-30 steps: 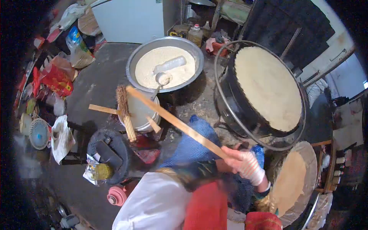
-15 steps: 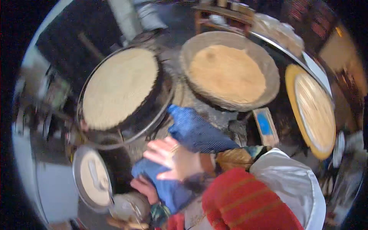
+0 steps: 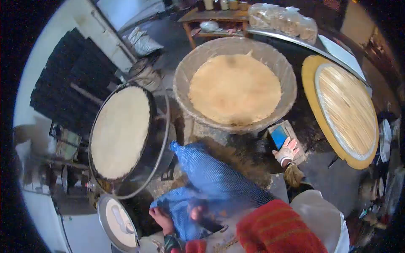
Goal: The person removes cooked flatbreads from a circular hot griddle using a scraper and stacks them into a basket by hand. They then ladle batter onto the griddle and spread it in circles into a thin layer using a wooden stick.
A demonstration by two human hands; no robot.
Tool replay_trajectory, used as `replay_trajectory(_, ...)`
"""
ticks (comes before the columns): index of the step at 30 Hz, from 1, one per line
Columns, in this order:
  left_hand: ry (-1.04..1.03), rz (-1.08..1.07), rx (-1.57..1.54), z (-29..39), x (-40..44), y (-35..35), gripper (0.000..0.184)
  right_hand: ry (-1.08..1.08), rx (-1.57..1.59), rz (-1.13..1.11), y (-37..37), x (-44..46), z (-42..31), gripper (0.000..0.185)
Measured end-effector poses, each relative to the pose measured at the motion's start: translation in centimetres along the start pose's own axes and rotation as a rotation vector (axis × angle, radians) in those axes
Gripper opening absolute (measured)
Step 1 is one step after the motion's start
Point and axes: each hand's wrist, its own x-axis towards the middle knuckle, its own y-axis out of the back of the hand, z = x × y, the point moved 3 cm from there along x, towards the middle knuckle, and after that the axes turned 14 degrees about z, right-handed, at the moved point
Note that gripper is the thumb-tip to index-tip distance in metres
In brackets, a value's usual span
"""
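Note:
My left hand (image 3: pixel 163 219) is at the lower left, its fingers closed on the edge of a bunched blue patterned cloth (image 3: pixel 211 170). Away to the right, my right hand (image 3: pixel 288 150) lies with its fingers spread over a small block (image 3: pixel 298 130) that has a bright blue panel. Pale powder seems to coat its fingers. A blurred skin-coloured patch shows in the cloth's folds; I cannot make out what it is. Close to my left hand stands a metal bowl (image 3: pixel 101 206) of white batter with a ladle (image 3: pixel 119 219) in it.
A round griddle (image 3: pixel 147 162) bears a wide pale layer (image 3: pixel 121 133). Beyond the cloth sits a large basin (image 3: pixel 184 67) of tan meal (image 3: pixel 236 88). A round slatted board (image 3: pixel 346 110) with a yellow rim leans at right. Filled plastic bags (image 3: pixel 282 20) lie at the back.
My right hand has left the blue cloth and moved right and away from me onto the block. My left hand stays on the cloth. The view has shifted.

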Motion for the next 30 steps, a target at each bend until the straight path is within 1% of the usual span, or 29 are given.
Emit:
replay_trajectory(1, -0.065, -0.008, 0.062, -0.7, -0.2, -0.7, 0.023, 0.084, -0.085, 0.068, -2.1, -0.5, -0.4, 0.1)
replay_trajectory(2, -0.12, -0.018, 0.131, -1.4, -0.4, -0.8, 0.021, 0.137, -0.152, 0.189, -4.7, -1.0, -0.4, 0.085)
replay_trajectory(3, -0.058, 0.023, 0.002, 1.7, 0.7, 0.3, 0.017, 0.225, -0.107, 0.302, -8.8, -0.8, 0.8, 0.073)
replay_trajectory(4, -0.009, 0.011, 0.133, -1.4, -0.6, -1.0, 0.017, 0.338, -0.006, 0.153, -7.8, -1.5, 0.9, 0.062)
replay_trajectory(5, 0.045, 0.023, -0.013, -1.9, -0.3, -1.3, 0.018, 0.624, 0.112, 0.579, -6.0, -4.3, 1.0, 0.06)
replay_trajectory(6, -0.05, 0.052, 0.113, 0.0, 0.6, -0.2, 0.016, 0.603, 0.301, 0.283, -2.1, -5.1, 0.2, 0.049)
replay_trajectory(7, -0.04, 0.085, 0.058, 1.9, 1.5, 0.7, 0.016, 0.554, 0.671, 0.235, 1.8, -5.9, -1.4, 0.033)
replay_trajectory(8, -0.022, 0.057, 0.116, 1.2, 1.4, 0.5, 0.016, 0.514, 0.641, 0.224, -0.5, -6.0, -0.1, 0.035)
replay_trajectory(9, 0.083, 0.019, 0.064, 0.9, 1.6, 0.5, 0.015, 0.292, 0.72, 0.045, 6.4, -7.1, -4.4, 0.028)
replay_trajectory(10, 0.082, 0.044, 0.049, 0.5, 1.6, 0.5, 0.014, 0.049, 0.779, -0.101, 13.5, -8.4, -8.7, 0.024)
replay_trajectory(11, 0.053, 0.033, 0.093, 0.1, 1.2, 0.0, 0.013, 0.056, 1.323, -0.029, 14.5, -8.4, -9.5, 0.018)
replay_trajectory(12, 0.079, 0.013, 0.093, -0.3, 1.3, 0.0, 0.013, 0.084, 1.315, -0.053, 15.8, -8.4, -11.4, 0.018)
replay_trajectory(14, 0.121, -0.003, 0.086, -0.7, 1.8, -0.1, 0.013, 0.371, 1.278, -0.214, 18.9, -8.0, -18.4, 0.019)
replay_trajectory(15, 0.136, 0.014, 0.083, -0.6, 2.0, -0.1, 0.013, 0.655, 1.321, -0.153, 21.3, -9.3, -22.7, 0.02)
replay_trajectory(16, 0.152, 0.028, 0.08, -0.5, 2.2, -0.1, 0.013, 0.88, 1.366, -0.171, 20.8, -10.1, -26.7, 0.022)
replay_trajectory(17, 0.172, 0.033, 0.075, -0.8, 2.1, -0.2, 0.013, 1.134, 1.403, -0.149, 23.2, -12.5, -31.1, 0.025)
replay_trajectory(18, 0.181, 0.043, 0.058, -1.2, 1.7, -0.2, 0.014, 1.289, 1.375, 0.023, 24.0, -15.6, -34.3, 0.027)
replay_trajectory(19, 0.193, 0.047, 0.046, -1.8, 1.8, -0.2, 0.014, 1.477, 1.299, 0.121, 24.2, -18.0, -38.0, 0.029)
replay_trajectory(20, 0.209, 0.05, 0.042, -2.0, 1.8, -0.2, 0.014, 1.553, 1.316, 0.228, 24.7, -20.4, -41.1, 0.028)
replay_trajectory(21, 0.259, 0.057, 0.006, -2.1, 1.6, -0.1, 0.015, 1.648, 1.334, 0.294, 22.1, -21.6, -44.7, 0.022)
replay_trajectory(22, 0.311, 0.065, -0.031, -2.3, 1.5, 0.3, 0.016, 1.626, 1.282, 0.301, 20.3, -22.8, -47.4, 0.015)
replay_trajectory(23, 0.329, 0.071, -0.03, -2.3, 1.5, 1.2, 0.016, 1.59, 1.152, 0.372, 18.6, -23.8, -49.4, 0.011)
replay_trajectory(25, 0.246, 0.196, -0.08, -2.7, 2.5, 3.9, 0.014, 1.545, 1.152, 0.509, 16.8, -23.6, -50.8, 0.011)
replay_trajectory(26, 0.254, 0.212, -0.067, -4.0, 3.2, 5.4, 0.013, 1.613, 1.056, 0.485, 18.2, -23.7, -51.2, 0.017)
replay_trajectory(27, 0.267, 0.216, -0.053, -5.7, 3.6, 7.6, 0.013, 1.696, 1.026, 0.402, 17.4, -23.7, -52.0, 0.016)
replay_trajectory(29, 0.192, 0.219, 0.055, -9.7, 6.8, 11.4, 0.016, 1.657, 1.007, 0.498, 18.0, -24.5, -52.8, 0.011)
replay_trajectory(30, 0.182, 0.242, 0.107, -12.7, 8.3, 12.7, 0.018, 1.669, 1.003, 0.496, 18.1, -24.8, -53.3, 0.011)
